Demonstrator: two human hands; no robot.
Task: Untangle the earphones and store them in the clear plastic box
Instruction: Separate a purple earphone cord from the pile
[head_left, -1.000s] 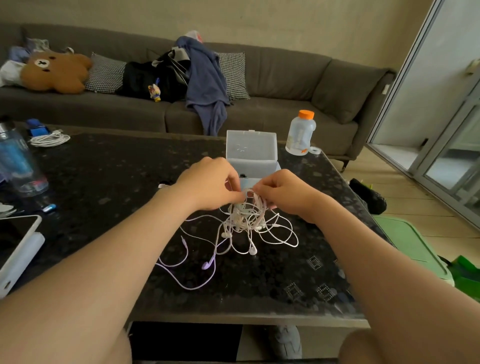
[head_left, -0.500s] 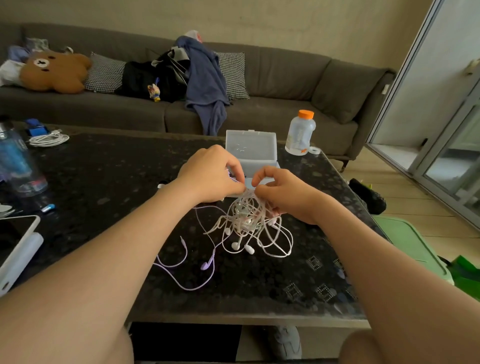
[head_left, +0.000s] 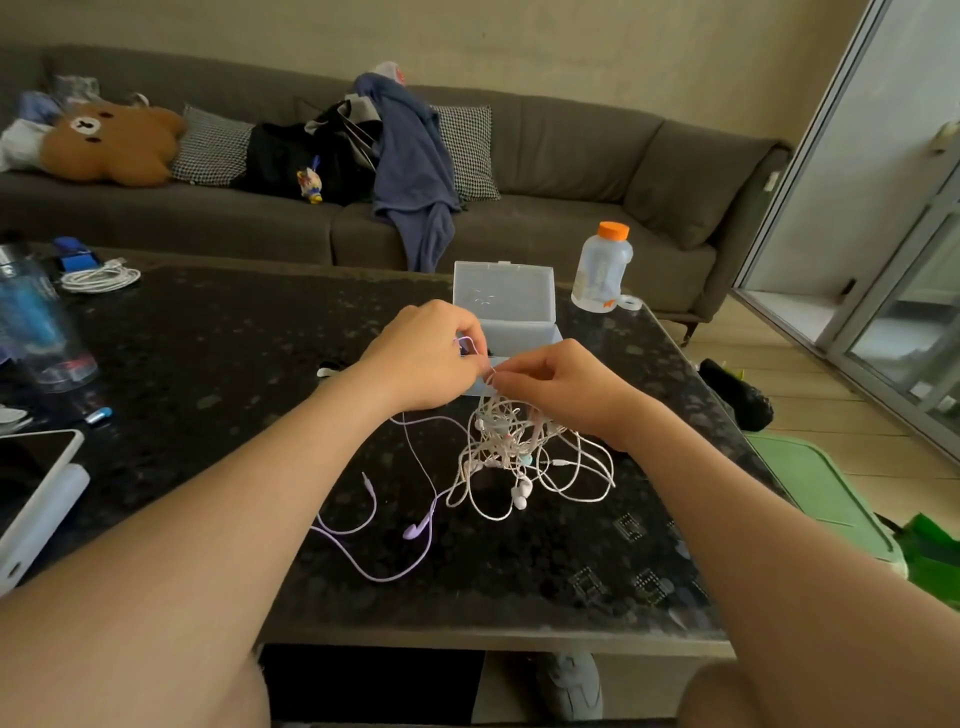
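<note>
One long grey-brown fabric sofa (head_left: 545, 156) backs the dark speckled stone table (head_left: 208, 338), where an open clear plastic box (head_left: 506, 306) stands. Just before it, the left hand (head_left: 426, 358) pinches a lilac earphone cord (head_left: 415, 530); the right hand (head_left: 566, 389) pinches the tangled white earphones (head_left: 514, 447).

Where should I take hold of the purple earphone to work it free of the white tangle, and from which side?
Probably pinch the thin cord of the purple earphone where it leaves the white tangle, coming from the left, close to where the left hand pinches it. Its bud and plug lie loose on the table left of the tangle, so that side looks free.
</note>
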